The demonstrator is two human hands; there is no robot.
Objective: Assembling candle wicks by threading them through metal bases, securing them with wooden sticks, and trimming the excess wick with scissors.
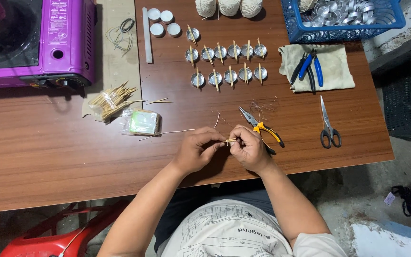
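My left hand [197, 150] and my right hand [249, 148] meet at the front edge of the brown wooden table [48, 143]. Both pinch a small bundle of thin wooden sticks [230, 141] between their fingertips. Yellow-handled pliers [261, 127] lie just behind my right hand. Further back stand rows of small metal cups [229, 64], each with a stick laid across its top. A loose pile of wooden sticks [112, 101] lies to the left of my hands.
A purple portable stove [39, 43] sits at the back left. A blue basket [341, 19] holds several empty metal cups. Black-handled scissors [328, 124], blue pliers on a cloth [312, 66], string balls [229, 6], white candles [163, 22] and a small green packet [143, 122] lie around.
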